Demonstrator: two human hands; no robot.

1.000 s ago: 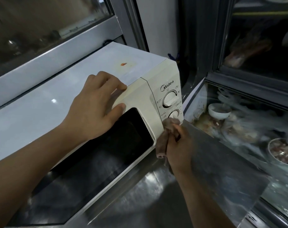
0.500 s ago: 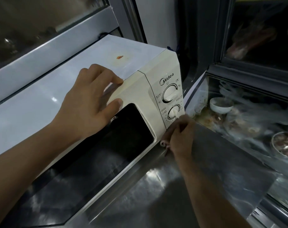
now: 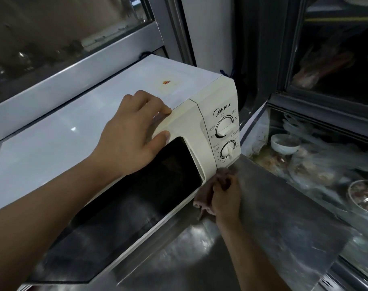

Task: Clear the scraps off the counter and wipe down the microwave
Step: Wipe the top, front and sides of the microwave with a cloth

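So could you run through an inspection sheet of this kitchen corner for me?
Surface: steel counter, shiny, smeared.
Job's things: cream Midea microwave, door shut; brown cloth at its lower front corner.
Clutter: no scraps seen on the counter.
Hands: left hand steadies the microwave's top edge; right hand grips the cloth.
Cables: dark cord behind the microwave.
Surroundings: glass case with a white bowl and wrapped food.

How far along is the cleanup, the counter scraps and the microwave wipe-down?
Done: the steel counter in view shows no scraps. In hand: the right hand grips a brown cloth at the bottom corner of the microwave, which the left hand steadies. Left: an orange spot remains on top.
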